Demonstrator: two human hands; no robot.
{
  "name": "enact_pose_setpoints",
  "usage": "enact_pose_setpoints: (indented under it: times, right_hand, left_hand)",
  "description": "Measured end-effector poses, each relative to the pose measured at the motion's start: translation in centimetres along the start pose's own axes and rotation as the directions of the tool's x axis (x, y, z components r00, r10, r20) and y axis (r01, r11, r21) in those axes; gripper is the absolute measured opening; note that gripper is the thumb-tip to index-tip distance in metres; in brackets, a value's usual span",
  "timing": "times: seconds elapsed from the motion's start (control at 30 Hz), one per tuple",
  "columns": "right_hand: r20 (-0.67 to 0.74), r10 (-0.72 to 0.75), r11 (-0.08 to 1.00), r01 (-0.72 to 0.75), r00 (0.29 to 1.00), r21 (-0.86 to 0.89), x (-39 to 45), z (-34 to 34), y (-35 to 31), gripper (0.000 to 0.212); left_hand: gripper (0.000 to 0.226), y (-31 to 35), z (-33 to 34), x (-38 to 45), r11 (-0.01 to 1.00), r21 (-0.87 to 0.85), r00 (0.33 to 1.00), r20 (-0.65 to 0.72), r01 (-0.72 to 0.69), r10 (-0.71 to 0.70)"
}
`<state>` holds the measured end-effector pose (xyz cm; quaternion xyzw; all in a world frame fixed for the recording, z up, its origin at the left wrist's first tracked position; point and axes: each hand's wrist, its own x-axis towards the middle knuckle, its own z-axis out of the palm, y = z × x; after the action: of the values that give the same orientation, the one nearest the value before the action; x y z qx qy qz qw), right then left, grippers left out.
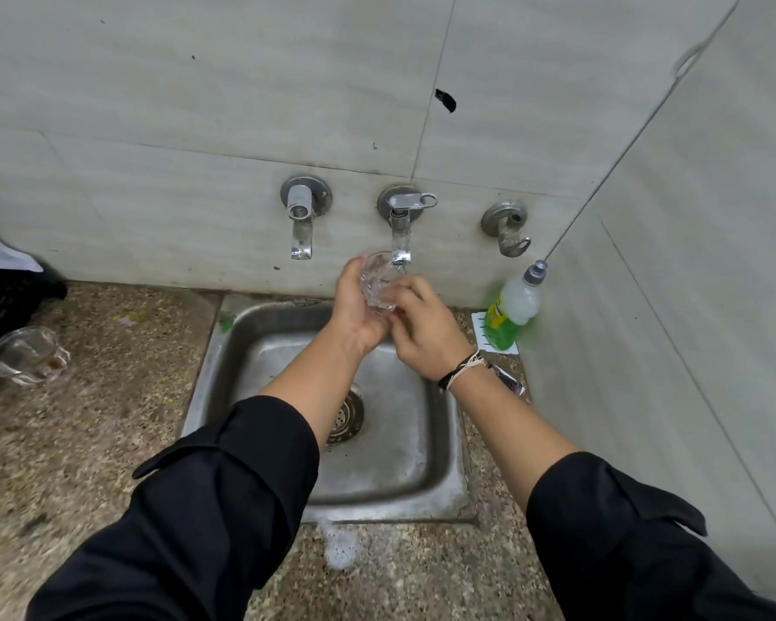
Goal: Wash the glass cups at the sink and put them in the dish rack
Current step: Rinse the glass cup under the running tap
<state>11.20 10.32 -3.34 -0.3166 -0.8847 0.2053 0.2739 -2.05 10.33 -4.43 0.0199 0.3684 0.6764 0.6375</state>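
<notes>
Now rinsing step: glass cup held under middle tap above sink, left hand wrapped round it, right hand pinching base. Second cup lying on counter, waiting. Next: carry rinsed cup left toward black rack, probably; wet glass, firm hold needed.

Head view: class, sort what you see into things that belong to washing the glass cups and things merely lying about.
Belongs to the job:
glass cup held by left hand and right hand
middle tap
steel sink
second glass cup
dish soap bottle

Just lying about:
wall hook
left tap
</notes>
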Motion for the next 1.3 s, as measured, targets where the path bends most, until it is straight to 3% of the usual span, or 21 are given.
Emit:
enact_pose_setpoints:
  times: [0.1, 0.17, 0.3, 0.53, 0.8, 0.93, 0.97, 1.03, 1.07, 1.13, 1.2, 1.27, 1.3]
  right_hand:
    - [-0.285, 0.142, 0.988, -0.118, 0.948, 0.099, -0.1, -1.2, -0.4, 0.028]
    - [-0.379, 0.19, 0.981, -0.164, 0.906, 0.1, 1.3, -2.6, -0.7, 0.036]
    - [-0.214, 0.167, 0.976, -0.192, 0.962, -0.101, 6.2, -5.2, -1.0, 0.071]
    - [-0.045, 0.264, 0.901, -0.263, 0.964, -0.345, 9.9, -6.9, -3.4, 0.05]
    - [-0.054, 0.377, 0.851, -0.369, 0.925, -0.373, 9.4, -7.3, -5.4, 0.05]
    - [-0.044, 0.333, 0.867, -0.324, 0.942, -0.378, 8.6, -6.9, -7.9, 0.015]
    - [-0.012, 0.344, 0.882, -0.328, 0.939, -0.338, 8.2, -6.8, -8.5, 0.004]
    - [0.01, 0.409, 0.907, -0.405, 0.913, -0.119, 7.4, -6.7, -8.2, 0.012]
    - [-0.006, 0.472, 0.879, -0.47, 0.882, 0.074, 6.9, -6.7, -7.4, 0.017]
    - [-0.08, 0.641, 0.721, -0.563, 0.763, 0.403, 5.6, -6.4, -5.2, 0.024]
    - [-0.036, 0.784, 0.546, -0.66, 0.62, 0.516, 3.9, -5.4, -3.3, 0.021]
    - [0.278, 0.831, 0.272, -0.789, 0.481, 0.551, 2.2, -4.0, -2.7, 0.031]
    - [0.464, 0.781, 0.128, -0.835, 0.417, 0.534, 1.7, -3.3, -2.6, 0.038]
  left_hand:
    - [0.039, 0.2, -0.3, 0.2, 0.999, 0.027, 0.999, -0.036, 0.018, -0.017]
    - [0.039, 0.1, -0.8, 0.5, 1.0, 0.024, 0.999, -0.029, 0.015, -0.015]
    - [0.037, 0.1, -1.1, 0.9, 0.999, 0.034, 0.999, -0.052, 0.001, 0.0]
    - [0.033, 0.4, -0.5, 0.6, 0.999, 0.04, 0.997, -0.075, -0.025, 0.028]
    - [0.035, 1.0, -1.1, -0.2, 0.999, 0.031, 0.997, -0.066, -0.03, 0.032]
    - [0.035, 1.1, -1.1, -0.4, 0.997, 0.048, 0.997, -0.035, -0.067, 0.068]
    - [0.035, 1.1, -1.1, -0.4, 0.996, 0.055, 0.997, -0.022, -0.069, 0.071]
    - [0.036, 1.0, -1.2, -0.8, 0.997, 0.052, 0.998, -0.019, -0.056, 0.057]
    - [0.036, 0.9, -1.2, -1.1, 0.998, 0.049, 0.998, -0.034, -0.041, 0.043]
    - [0.036, 0.9, -1.5, -1.7, 0.998, 0.062, 0.998, -0.06, 0.0, 0.004]
    - [0.038, 0.8, -2.0, -2.3, 0.997, 0.061, 0.994, -0.1, 0.044, -0.037]
    - [0.038, 0.8, -2.2, -3.3, 0.99, 0.091, 0.988, -0.123, 0.105, -0.093]
    - [0.039, 0.6, -2.3, -3.8, 0.987, 0.1, 0.987, -0.109, 0.127, -0.116]
